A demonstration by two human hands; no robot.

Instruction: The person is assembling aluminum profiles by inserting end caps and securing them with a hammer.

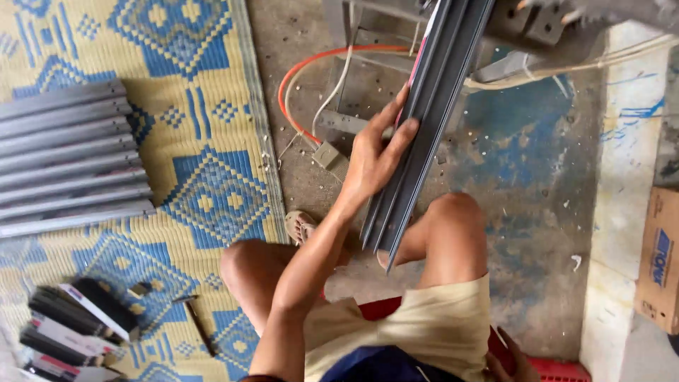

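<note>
My left hand point(373, 157) grips a long dark grey metal profile point(417, 134) that slants from between my knees up to the top of the view. The fingers wrap over its left edge. My right hand point(511, 359) rests at the bottom right on the red seat point(559, 369), fingers spread, holding nothing. Both my bare knees are bent either side of the profile's lower end.
A row of grey profiles point(67, 159) lies on the blue and yellow woven mat point(205, 85) at left. Short dark pieces point(78, 322) are stacked at bottom left, with a small hammer point(196, 322) nearby. Orange and white cables point(311, 78) loop on the concrete floor. A cardboard box point(659, 258) stands at right.
</note>
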